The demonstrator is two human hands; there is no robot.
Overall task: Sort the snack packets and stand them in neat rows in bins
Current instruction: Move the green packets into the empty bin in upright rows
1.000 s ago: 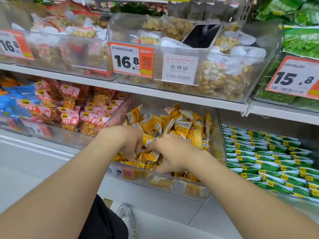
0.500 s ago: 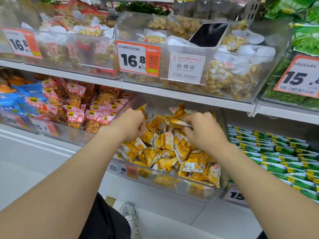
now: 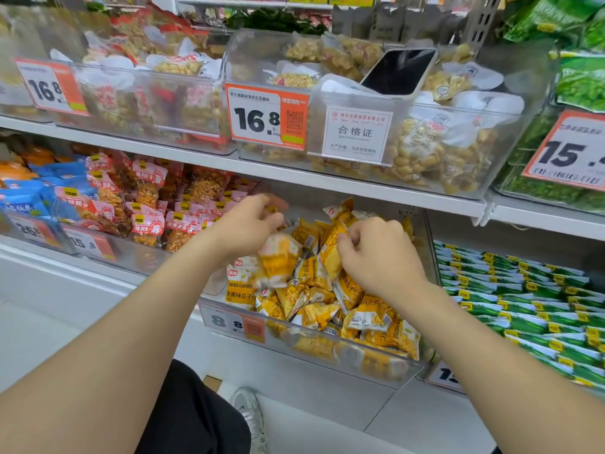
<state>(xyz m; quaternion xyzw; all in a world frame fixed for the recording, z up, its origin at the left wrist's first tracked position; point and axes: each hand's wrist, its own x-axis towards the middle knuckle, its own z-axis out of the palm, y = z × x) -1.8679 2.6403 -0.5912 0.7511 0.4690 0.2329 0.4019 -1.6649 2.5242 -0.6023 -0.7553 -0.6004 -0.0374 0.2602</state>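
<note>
Head view. Clear bin [image 3: 376, 362], centre of scene: yellow snack packets [image 3: 314, 312] lie in a loose heap, none yet in rows. Right hand [image 3: 376, 257] pinches one upright packet [image 3: 340, 221] by its upper edge, at the far side of the heap. Left hand [image 3: 248, 224] hovers curled over the heap's left part; it is blurred, so its grip cannot be told. Step judged: standing packets up, early stage. Next move likely calls for seating the pinched packet upright against the far side and clearing room beside it.

Before you sat the clear plastic bin [image 3: 360, 358] of yellow foil snack packets [image 3: 314, 309]; red-labelled peanut packets [image 3: 147, 221] lay left, green flat packets [image 3: 523, 303] right, a black slab phone [image 3: 397, 72] farther, above.
</note>
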